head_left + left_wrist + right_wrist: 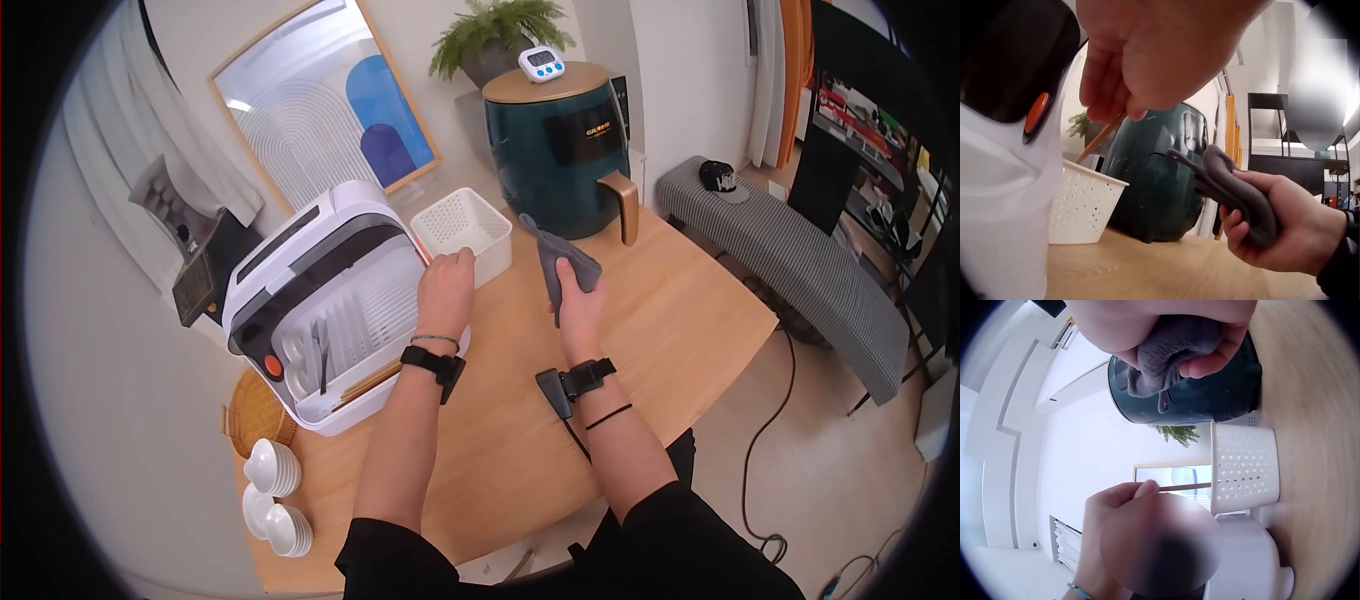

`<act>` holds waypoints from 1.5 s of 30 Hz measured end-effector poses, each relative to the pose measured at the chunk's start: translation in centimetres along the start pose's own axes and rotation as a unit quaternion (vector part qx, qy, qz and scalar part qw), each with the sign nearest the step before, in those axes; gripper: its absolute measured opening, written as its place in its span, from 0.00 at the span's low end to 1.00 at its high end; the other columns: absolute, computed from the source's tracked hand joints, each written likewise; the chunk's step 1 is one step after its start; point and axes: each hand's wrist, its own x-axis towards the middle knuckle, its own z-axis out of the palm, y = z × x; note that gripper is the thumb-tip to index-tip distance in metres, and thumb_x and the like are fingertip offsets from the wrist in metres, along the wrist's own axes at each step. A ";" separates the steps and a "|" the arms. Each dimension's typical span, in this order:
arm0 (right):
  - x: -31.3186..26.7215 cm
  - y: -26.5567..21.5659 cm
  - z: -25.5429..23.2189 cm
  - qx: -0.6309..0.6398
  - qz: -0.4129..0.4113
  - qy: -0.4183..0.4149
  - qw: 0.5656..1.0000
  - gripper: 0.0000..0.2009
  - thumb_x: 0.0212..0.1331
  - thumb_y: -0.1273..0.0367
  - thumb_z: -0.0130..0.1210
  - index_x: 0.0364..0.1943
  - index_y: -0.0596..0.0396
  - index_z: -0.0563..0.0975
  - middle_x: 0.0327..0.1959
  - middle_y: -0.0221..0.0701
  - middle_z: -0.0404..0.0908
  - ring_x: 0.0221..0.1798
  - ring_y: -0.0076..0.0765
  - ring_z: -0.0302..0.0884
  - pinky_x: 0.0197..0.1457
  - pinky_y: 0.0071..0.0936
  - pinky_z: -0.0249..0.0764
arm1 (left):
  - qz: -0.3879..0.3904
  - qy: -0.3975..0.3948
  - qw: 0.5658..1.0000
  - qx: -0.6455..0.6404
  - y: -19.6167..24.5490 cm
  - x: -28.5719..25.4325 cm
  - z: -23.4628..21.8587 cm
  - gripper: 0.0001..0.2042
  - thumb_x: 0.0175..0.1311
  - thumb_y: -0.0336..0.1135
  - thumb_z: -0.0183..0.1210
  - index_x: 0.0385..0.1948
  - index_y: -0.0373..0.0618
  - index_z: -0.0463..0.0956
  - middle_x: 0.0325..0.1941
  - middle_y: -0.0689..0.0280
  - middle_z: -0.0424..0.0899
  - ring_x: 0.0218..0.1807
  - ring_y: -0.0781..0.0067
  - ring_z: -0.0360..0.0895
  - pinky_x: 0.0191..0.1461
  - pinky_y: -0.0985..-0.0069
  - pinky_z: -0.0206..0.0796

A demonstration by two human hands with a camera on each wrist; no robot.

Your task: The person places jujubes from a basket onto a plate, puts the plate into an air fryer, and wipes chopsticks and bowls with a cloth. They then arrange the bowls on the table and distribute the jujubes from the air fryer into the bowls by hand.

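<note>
My left hand [446,295] is at the near rim of a white perforated basket [492,264]. It pinches the upper end of a thin wooden chopstick [1099,141], which slants down into the basket in the left wrist view. In my right hand [582,318] I grip a bunched dark grey cloth [562,258], held above the table in front of the green air fryer [555,160]. Left of the basket stands a white dish dryer [345,300] with its dark lid raised. Inside it lie more chopsticks [368,384], metal tongs [321,352] and small white dishes.
White stacked bowls [274,468] stand at the table's left edge, near a wicker basket [256,412]. A timer [541,64] sits on the air fryer. Behind are a potted fern [495,35] and a framed picture [325,100]. A grey bench [790,260] stands right of the table.
</note>
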 end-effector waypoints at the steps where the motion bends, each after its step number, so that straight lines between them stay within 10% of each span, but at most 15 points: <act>1: 0.0 0.0 0.0 0.005 0.006 -0.006 1.000 0.17 0.63 0.61 0.62 0.46 0.61 0.76 0.33 0.29 0.80 0.23 0.22 0.73 0.21 0.21 0.69 | 0.004 -0.022 1.000 0.009 -0.1 0.3 1.2 0.01 0.60 0.27 0.55 0.31 0.42 0.74 0.30 0.57 0.83 0.38 0.58 0.81 0.42 0.66 0.74; 21: 0.2 1.6 0.2 0.028 0.032 -0.017 0.999 0.15 0.63 0.61 0.61 0.45 0.56 0.75 0.29 0.28 0.77 0.21 0.22 0.71 0.20 0.22 0.68 | 0.035 -0.133 0.987 0.085 0.7 -0.6 1.4 0.03 0.57 0.28 0.56 0.27 0.42 0.77 0.26 0.57 0.85 0.32 0.60 0.85 0.38 0.67 0.77; 30: -0.2 1.7 0.1 0.096 0.056 -0.019 0.994 0.16 0.63 0.60 0.61 0.46 0.54 0.72 0.29 0.29 0.76 0.23 0.25 0.73 0.20 0.23 0.69 | -0.003 -0.056 0.997 0.058 3.3 0.1 2.6 0.06 0.57 0.29 0.56 0.35 0.42 0.77 0.27 0.59 0.85 0.34 0.62 0.86 0.39 0.68 0.75; 36: -0.5 1.3 0.2 0.131 0.068 -0.030 0.989 0.17 0.63 0.57 0.60 0.46 0.52 0.72 0.27 0.27 0.72 0.19 0.23 0.68 0.17 0.21 0.62 | -0.015 0.066 0.981 -0.179 4.2 -4.2 -1.1 0.12 0.58 0.28 0.57 0.43 0.39 0.76 0.37 0.55 0.83 0.38 0.49 0.81 0.44 0.58 0.72; 45: -3.4 0.0 1.1 0.178 0.138 -0.227 0.947 0.15 0.64 0.56 0.59 0.42 0.49 0.71 0.23 0.22 0.68 0.15 0.18 0.60 0.14 0.17 0.53 | -0.243 -0.090 0.960 -0.105 -9.2 -16.3 -8.1 0.08 0.65 0.34 0.56 0.37 0.40 0.80 0.36 0.52 0.84 0.42 0.47 0.81 0.48 0.58 0.73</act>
